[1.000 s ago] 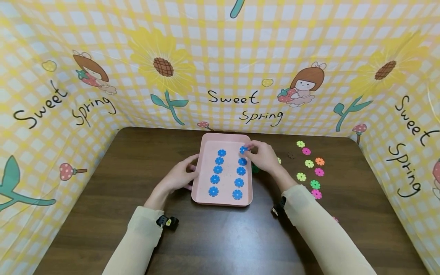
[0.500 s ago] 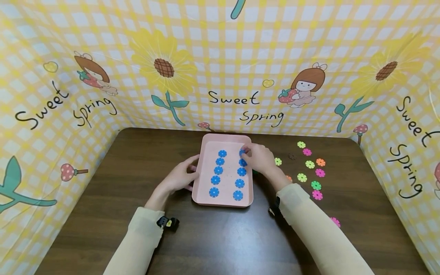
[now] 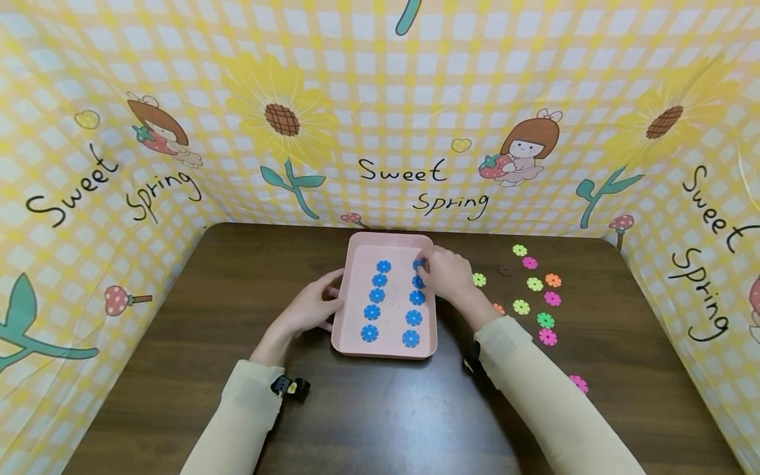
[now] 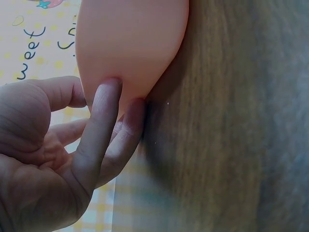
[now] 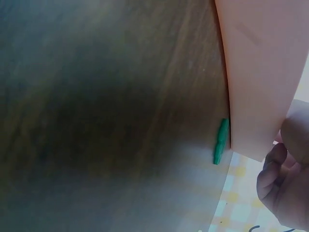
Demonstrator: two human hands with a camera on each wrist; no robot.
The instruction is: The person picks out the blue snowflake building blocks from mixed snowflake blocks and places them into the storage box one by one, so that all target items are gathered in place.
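Observation:
In the head view a pink tray (image 3: 383, 351) holds two columns of flat blue snowflake discs, such as the left-column disc (image 3: 377, 295) and the right-column disc (image 3: 413, 318). My left hand (image 3: 309, 305) stays at the tray's left side. Its loosely bent fingers touch the outer wall (image 4: 140, 43) in the left wrist view. Over the far right part of the tray, my right hand (image 3: 448, 270) pinches a blue snowflake disc (image 3: 418, 264) at the top of the right column, partly hidden by the fingers. The right wrist view shows curled fingers beyond the tray rim, but not the disc.
Right of the tray lie several loose snowflake discs: yellow (image 3: 520, 307), orange (image 3: 553, 280), pink (image 3: 548, 337), green (image 3: 545, 320) and brown (image 3: 503, 270). A green disc (image 5: 221, 141) appears edge-on beside the tray. Patterned cloth (image 3: 380, 119) borders the dark table (image 3: 380, 422).
My right fingers have closed in more over the top right blue disc, which now shows less and looks tilted. The left hand and the tray have hardly moved.

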